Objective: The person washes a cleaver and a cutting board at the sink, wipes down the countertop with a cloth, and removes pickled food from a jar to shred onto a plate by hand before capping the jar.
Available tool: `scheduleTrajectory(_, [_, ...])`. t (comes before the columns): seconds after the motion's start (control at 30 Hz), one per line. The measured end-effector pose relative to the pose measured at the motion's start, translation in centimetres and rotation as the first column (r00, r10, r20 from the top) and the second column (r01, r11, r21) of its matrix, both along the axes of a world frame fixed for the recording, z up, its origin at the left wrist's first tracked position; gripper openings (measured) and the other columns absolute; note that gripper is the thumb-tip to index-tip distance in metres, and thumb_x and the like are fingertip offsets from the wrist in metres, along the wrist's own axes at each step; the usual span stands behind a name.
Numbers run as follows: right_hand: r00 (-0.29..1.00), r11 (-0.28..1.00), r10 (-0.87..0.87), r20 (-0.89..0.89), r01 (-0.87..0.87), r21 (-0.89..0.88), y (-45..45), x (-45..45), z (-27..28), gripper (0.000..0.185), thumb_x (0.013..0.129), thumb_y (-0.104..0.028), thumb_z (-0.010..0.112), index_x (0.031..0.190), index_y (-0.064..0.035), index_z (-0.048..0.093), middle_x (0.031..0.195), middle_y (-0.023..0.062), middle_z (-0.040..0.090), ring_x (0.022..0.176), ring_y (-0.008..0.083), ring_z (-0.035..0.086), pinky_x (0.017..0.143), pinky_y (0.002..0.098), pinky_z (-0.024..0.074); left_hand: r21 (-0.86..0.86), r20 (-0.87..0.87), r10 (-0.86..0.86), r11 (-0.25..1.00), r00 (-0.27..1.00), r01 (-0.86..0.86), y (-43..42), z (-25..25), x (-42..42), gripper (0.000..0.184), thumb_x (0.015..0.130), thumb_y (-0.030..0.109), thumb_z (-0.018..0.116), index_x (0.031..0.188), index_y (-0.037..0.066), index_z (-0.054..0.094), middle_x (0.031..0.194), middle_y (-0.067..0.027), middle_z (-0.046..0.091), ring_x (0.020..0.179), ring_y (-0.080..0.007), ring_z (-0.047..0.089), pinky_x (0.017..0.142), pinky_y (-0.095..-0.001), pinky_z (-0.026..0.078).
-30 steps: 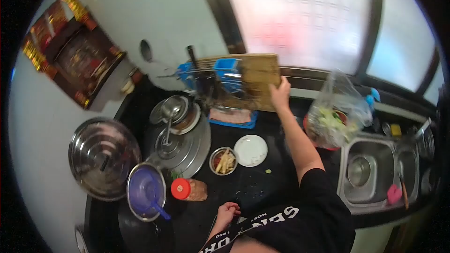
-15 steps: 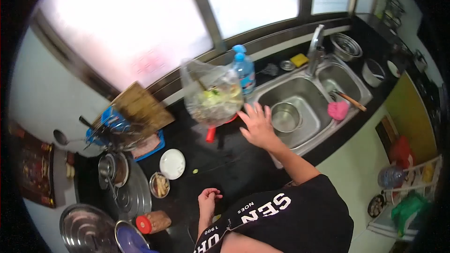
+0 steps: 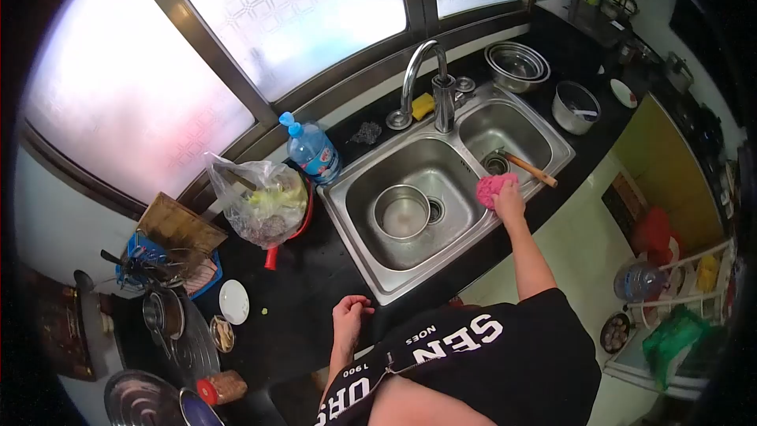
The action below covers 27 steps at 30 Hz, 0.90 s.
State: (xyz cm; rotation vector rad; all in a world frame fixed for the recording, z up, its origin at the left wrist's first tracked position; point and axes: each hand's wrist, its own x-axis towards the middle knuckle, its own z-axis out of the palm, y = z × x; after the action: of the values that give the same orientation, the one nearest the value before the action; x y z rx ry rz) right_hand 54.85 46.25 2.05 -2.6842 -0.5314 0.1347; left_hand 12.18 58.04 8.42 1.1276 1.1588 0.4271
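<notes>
My right hand (image 3: 511,202) is closed on a pink cloth (image 3: 494,188) at the rim between the two basins of the steel sink (image 3: 371,264). Beside the cloth, a tool with a wooden handle (image 3: 536,170) leans out of the smaller basin across the front rim. A round metal pan (image 3: 402,213) sits in the larger basin, next to the drain. My left hand (image 3: 349,319) is at the front edge of the black counter, its fingers curled in, and nothing shows in them.
Left of the sink stand a blue soap bottle (image 3: 314,154) and a clear bag of greens (image 3: 264,209) in a red-handled container. A tall faucet (image 3: 443,102) rises behind the basins, beside a yellow sponge (image 3: 423,106). Stacked bowls (image 3: 516,67) and a pot (image 3: 576,108) stand to the right.
My right hand has gone from above the counter near the bag, over to the right, and has taken hold of the pink cloth. The view has turned toward the sink. My left hand stays curled.
</notes>
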Motion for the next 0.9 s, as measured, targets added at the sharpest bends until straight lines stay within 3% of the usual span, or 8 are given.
scheduleTrajectory(0.1, [0.955, 0.970, 0.198, 0.220, -0.223, 0.096, 0.3, 2.1, -2.4, 0.033, 0.077, -0.024, 0.062, 0.099, -0.0008, 0.052, 0.102, 0.0226, 0.056, 0.089, 0.0405, 0.058, 0.075, 0.0490, 0.0461, -0.009, -0.027, -0.003, 1.000, 1.000, 0.003, -1.1, 0.0, 2.9, 0.016, 0.083, 0.000, 0.044, 0.091, -0.003, 0.058, 0.084, -0.0099, 0.062, 0.068, -0.0153, 0.060, 0.064, -0.0257, 0.048])
scheduleTrajectory(0.23, [0.933, 0.845, 0.352, -0.069, -0.285, 0.452, 2.3, 3.7, 0.7, 0.021, 0.079, -0.022, 0.060, 0.072, -0.0019, 0.057, 0.065, 0.0153, 0.059, 0.064, 0.0307, 0.058, 0.062, 0.0401, 0.0460, 0.041, 0.009, -0.021, 0.999, 1.000, 0.021, -2.1, -0.5, 5.0, 0.018, 0.082, 0.003, 0.045, 0.092, -0.004, 0.058, 0.083, -0.0076, 0.062, 0.068, -0.0133, 0.060, 0.062, -0.0253, 0.048])
scheduleTrajectory(0.3, [0.573, 0.687, 0.634, -0.519, -0.109, 0.719, 3.0, 3.1, 3.5, 0.020, 0.079, -0.023, 0.061, 0.077, -0.0026, 0.058, 0.065, 0.0156, 0.057, 0.058, 0.0251, 0.055, 0.058, 0.0368, 0.0443, 0.044, -0.046, -0.053, 0.998, 0.998, 0.055, -2.4, -0.1, 5.5, 0.018, 0.082, 0.004, 0.045, 0.092, -0.003, 0.059, 0.081, -0.0068, 0.062, 0.067, -0.0126, 0.059, 0.062, -0.0252, 0.047])
scheduleTrajectory(0.37, [0.490, 0.567, 0.755, -0.436, -0.153, 0.810, 5.1, 1.8, 2.0, 0.015, 0.080, -0.019, 0.059, 0.080, -0.0038, 0.060, 0.065, 0.0156, 0.057, 0.058, 0.0267, 0.057, 0.056, 0.0362, 0.0440, 0.040, 0.011, 0.006, 0.999, 1.000, -0.007, -2.5, -0.5, 5.4, 0.019, 0.083, 0.005, 0.045, 0.089, -0.003, 0.060, 0.080, -0.0067, 0.061, 0.066, -0.0118, 0.058, 0.062, -0.0245, 0.047])
scheduleTrajectory(0.43, [0.728, 0.676, 0.617, 0.299, -0.684, 0.273, 6.1, -1.0, 3.8, 0.013, 0.082, -0.015, 0.055, 0.081, -0.0037, 0.062, 0.067, 0.0181, 0.058, 0.064, 0.0350, 0.058, 0.057, 0.0379, 0.0438, 0.086, 0.002, -0.072, 0.994, 0.997, 0.072, -2.4, -0.4, 5.1, 0.017, 0.085, 0.008, 0.046, 0.092, 0.000, 0.060, 0.082, -0.0065, 0.062, 0.070, -0.0122, 0.058, 0.062, -0.0225, 0.046])
scheduleTrajectory(0.63, [0.636, 0.412, 0.723, 0.270, -0.710, 0.571, 9.5, -11.4, 9.9, 0.016, 0.085, -0.013, 0.054, 0.086, 0.0008, 0.061, 0.088, 0.0169, 0.061, 0.082, 0.0304, 0.060, 0.072, 0.0347, 0.0460, 0.106, 0.156, -0.044, 0.994, 0.987, 0.027, -2.5, 1.2, 3.7, 0.032, 0.093, 0.028, 0.046, 0.109, 0.003, 0.058, 0.106, -0.0053, 0.058, 0.092, -0.0141, 0.054, 0.079, -0.0286, 0.045])
scheduleTrajectory(0.77, [0.382, 0.148, 0.874, 0.301, -0.797, 0.585, 10.6, -18.3, 12.1, 0.013, 0.084, -0.009, 0.055, 0.087, 0.0016, 0.061, 0.089, 0.0156, 0.062, 0.085, 0.0289, 0.060, 0.075, 0.0343, 0.0462, 0.025, 0.356, 0.070, 0.996, 0.932, -0.085, -2.1, 0.9, 2.3, 0.040, 0.093, 0.036, 0.044, 0.118, 0.007, 0.054, 0.118, -0.0041, 0.053, 0.098, -0.0153, 0.053, 0.083, -0.0305, 0.044])
scheduleTrajectory(0.9, [-0.176, -0.285, 0.955, 0.240, -0.772, 0.568, 9.5, -27.1, 13.3, 0.017, 0.081, -0.005, 0.056, 0.097, 0.0002, 0.061, 0.102, 0.0161, 0.061, 0.095, 0.0320, 0.058, 0.085, 0.0389, 0.0444, -0.344, 0.791, 0.330, 0.936, 0.514, -0.071, -1.2, 2.6, 0.3, 0.037, 0.091, 0.034, 0.049, 0.116, 0.006, 0.053, 0.117, -0.0051, 0.054, 0.097, -0.0189, 0.056, 0.084, -0.0356, 0.047])
